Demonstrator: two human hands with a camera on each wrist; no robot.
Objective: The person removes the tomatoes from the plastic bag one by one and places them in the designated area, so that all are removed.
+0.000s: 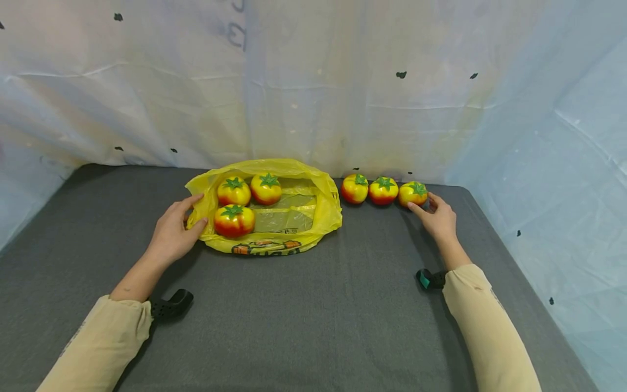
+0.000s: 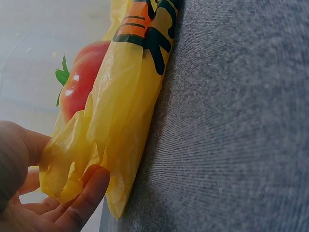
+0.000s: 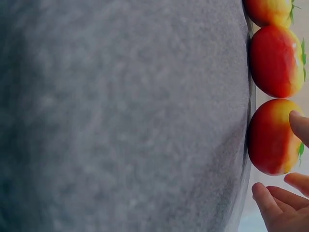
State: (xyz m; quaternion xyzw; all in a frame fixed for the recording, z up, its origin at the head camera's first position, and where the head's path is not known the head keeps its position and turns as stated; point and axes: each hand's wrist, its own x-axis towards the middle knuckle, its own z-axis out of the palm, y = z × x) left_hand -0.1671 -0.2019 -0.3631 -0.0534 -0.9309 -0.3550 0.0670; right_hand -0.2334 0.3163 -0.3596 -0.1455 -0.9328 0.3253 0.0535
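A yellow plastic bag (image 1: 325,204) lies with its mouth spread wide, and three red-and-yellow tomatoes (image 1: 234,220) with green leafy tops sit in its left half. My left hand (image 1: 172,231) pinches the bag's left rim; in the left wrist view the thin film (image 2: 63,166) runs between thumb and fingers. To the right of the bag, three more tomatoes (image 1: 383,190) stand in a row. At the right end of that row is my right hand (image 1: 438,218), its thumb overlapping the end tomato (image 3: 273,137) in the right wrist view and its other fingers loosely bent beside it.
Dark grey cloth (image 1: 303,316) covers the table. Pale plastic sheeting (image 1: 313,92) hangs right behind the bag and the row, and more sheeting (image 1: 578,179) hangs along the right side. Black wrist-worn devices (image 1: 171,306) sit at both sleeves.
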